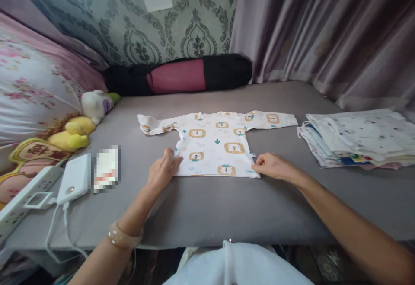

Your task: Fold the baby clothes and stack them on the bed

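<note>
A small white long-sleeved shirt (212, 146) with a lion print lies spread flat on the grey bed surface, its hem towards me. Its right-hand sleeve stretches straight out, while the left-hand one bends at the cuff. My left hand (164, 167) is at the lower left corner, fingers bent against the side edge; whether they pinch the cloth is hard to make out. At the opposite corner, my right hand (270, 165) pinches the shirt's hem edge between thumb and curled fingers.
Folded clothes (359, 136) are stacked at the right. On the left are a white power bank (75, 177) with cables, a power strip (29, 198), a blurred card (106, 169) and plush toys (76, 131). A black and red long bag (178, 75) lies along the wall.
</note>
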### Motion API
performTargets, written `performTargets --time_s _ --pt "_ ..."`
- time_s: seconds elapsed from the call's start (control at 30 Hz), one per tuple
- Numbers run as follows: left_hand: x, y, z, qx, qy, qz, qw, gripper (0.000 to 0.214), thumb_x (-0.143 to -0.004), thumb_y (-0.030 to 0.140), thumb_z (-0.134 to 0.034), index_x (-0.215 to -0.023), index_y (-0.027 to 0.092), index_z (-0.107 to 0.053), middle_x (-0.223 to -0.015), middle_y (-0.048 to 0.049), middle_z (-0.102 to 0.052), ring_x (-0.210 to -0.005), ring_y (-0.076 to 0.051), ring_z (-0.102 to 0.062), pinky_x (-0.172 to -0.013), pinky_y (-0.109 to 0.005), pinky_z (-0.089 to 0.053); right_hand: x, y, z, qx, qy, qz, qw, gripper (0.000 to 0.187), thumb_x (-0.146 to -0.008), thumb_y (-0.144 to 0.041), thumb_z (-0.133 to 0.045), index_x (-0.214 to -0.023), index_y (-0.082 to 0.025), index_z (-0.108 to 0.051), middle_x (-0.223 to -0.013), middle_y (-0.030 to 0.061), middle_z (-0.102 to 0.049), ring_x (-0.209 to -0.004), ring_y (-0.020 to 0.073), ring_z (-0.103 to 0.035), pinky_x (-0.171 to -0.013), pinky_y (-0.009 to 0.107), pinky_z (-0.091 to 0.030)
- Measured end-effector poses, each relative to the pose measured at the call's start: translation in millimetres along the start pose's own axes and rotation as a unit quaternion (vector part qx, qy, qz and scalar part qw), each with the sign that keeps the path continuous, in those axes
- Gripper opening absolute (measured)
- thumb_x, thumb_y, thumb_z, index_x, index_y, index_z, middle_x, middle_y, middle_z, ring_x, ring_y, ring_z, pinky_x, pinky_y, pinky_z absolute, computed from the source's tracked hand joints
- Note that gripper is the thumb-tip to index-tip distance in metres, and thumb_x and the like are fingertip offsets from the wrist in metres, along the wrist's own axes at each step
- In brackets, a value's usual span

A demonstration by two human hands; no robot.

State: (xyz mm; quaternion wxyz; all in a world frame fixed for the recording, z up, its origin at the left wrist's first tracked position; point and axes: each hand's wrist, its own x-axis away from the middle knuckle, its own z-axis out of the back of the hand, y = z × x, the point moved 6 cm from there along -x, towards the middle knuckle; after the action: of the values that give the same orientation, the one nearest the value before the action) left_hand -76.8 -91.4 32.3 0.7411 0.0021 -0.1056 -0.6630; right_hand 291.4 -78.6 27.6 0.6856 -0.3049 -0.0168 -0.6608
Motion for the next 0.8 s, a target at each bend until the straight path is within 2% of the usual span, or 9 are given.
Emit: performTargets --time_s 0.1,0.17,0.23,0.33,0.4,0.47,0.57,0.67,0.8 --pt "-4 -1 5.9 -0.022 0.015 -0.028 0.999 0.041 -0.095 0.043 -0.041 -0.126 0.016 -0.042 -0.099 -0.0126 -0.068 -0.093 -0.030 -0.067 -0.074 -0.037 -0.050 7 -10 11 0.048 0.016 0.013 0.999 0.026 -0.080 -0.041 -0.054 -0.071 -0.019 -0.065 -0.063 0.0005 -0.063 -0.060 0.0149 -0.056 -0.054 0.025 -0.032" --pt "-11 14 11.7 -0.031 0.065 -0.082 0.994 0.040 -0.093 0.038 -0.046 -0.125 0.015 -0.044 -0.108 -0.0158 -0.064 -0.100 -0.031 -0.064 -0.082 -0.041 -0.050 8 -29 23 0.084 0.107 0.033 0.990 0.025 -0.086 -0.038 -0.051 -0.083 -0.019 -0.066 -0.079 0.0046 -0.068 -0.074 0.0183 -0.060 -0.063 0.026 -0.037" --pt "-21 45 12.8 -0.005 0.120 -0.181 0.976 0.034 -0.093 0.032 -0.044 -0.123 0.015 -0.047 -0.116 -0.0172 -0.060 -0.110 -0.030 -0.059 -0.092 -0.043 -0.048 1 -58 27 0.094 0.191 0.083 0.974 0.027 -0.093 -0.029 -0.041 -0.096 -0.017 -0.065 -0.099 0.0104 -0.068 -0.093 0.0207 -0.061 -0.077 0.028 -0.041" --pt "-37 101 0.6 0.074 0.160 -0.334 0.926 0.033 -0.094 0.018 -0.033 -0.124 0.017 -0.046 -0.123 -0.0160 -0.057 -0.123 -0.024 -0.052 -0.103 -0.041 -0.044 -24 -107 5 0.084 0.199 0.208 0.954 0.036 -0.090 -0.009 -0.034 -0.116 -0.012 -0.059 -0.122 0.0138 -0.062 -0.118 0.0195 -0.052 -0.099 0.028 -0.036" --pt "-53 128 -13.1 0.098 0.167 -0.357 0.914 0.038 -0.091 0.011 -0.030 -0.124 0.015 -0.046 -0.126 -0.0181 -0.056 -0.125 -0.023 -0.051 -0.106 -0.041 -0.043 -44 -126 -13 0.087 0.207 0.238 0.945 0.043 -0.091 -0.012 -0.036 -0.131 -0.009 -0.050 -0.141 0.0161 -0.050 -0.133 0.0227 -0.040 -0.110 0.033 -0.028" --pt "-69 139 -25.6 0.090 0.168 -0.325 0.926 0.038 -0.091 0.012 -0.030 -0.124 0.011 -0.048 -0.127 -0.0214 -0.056 -0.127 -0.025 -0.050 -0.107 -0.044 -0.042 -61 -130 -28 0.087 0.216 0.219 0.948 0.050 -0.094 -0.020 -0.035 -0.141 -0.004 -0.041 -0.151 0.0180 -0.038 -0.141 0.0255 -0.031 -0.116 0.039 -0.020" --pt "-86 126 -33.7 0.038 0.167 -0.264 0.949 0.041 -0.095 0.025 -0.034 -0.128 0.007 -0.048 -0.137 -0.0239 -0.051 -0.136 -0.030 -0.041 -0.113 -0.048 -0.034 -72 -120 -36 0.083 0.237 0.202 0.947 0.056 -0.099 -0.033 -0.030 -0.145 -0.003 -0.037 -0.155 0.0182 -0.032 -0.145 0.0269 -0.023 -0.119 0.042 -0.012" --pt "-93 90 -30.4 -0.007 0.160 -0.200 0.967 0.052 -0.097 0.039 -0.034 -0.136 0.005 -0.044 -0.146 -0.0238 -0.044 -0.141 -0.032 -0.034 -0.114 -0.050 -0.029 -75 -96 -28 0.083 0.260 0.151 0.950 0.065 -0.099 -0.043 -0.029 -0.147 0.000 -0.033 -0.156 0.0201 -0.028 -0.146 0.0289 -0.021 -0.119 0.042 -0.010" --pt "-93 55 -22.9 -0.040 0.132 -0.158 0.978 0.055 -0.099 0.041 -0.028 -0.141 0.009 -0.041 -0.152 -0.0207 -0.037 -0.144 -0.029 -0.029 -0.115 -0.048 -0.027 -75 -69 -15 0.093 0.261 0.085 0.957 0.072 -0.099 -0.048 -0.026 -0.148 0.004 -0.030 -0.157 0.0222 -0.025 -0.146 0.0307 -0.019 -0.119 0.043 -0.011"
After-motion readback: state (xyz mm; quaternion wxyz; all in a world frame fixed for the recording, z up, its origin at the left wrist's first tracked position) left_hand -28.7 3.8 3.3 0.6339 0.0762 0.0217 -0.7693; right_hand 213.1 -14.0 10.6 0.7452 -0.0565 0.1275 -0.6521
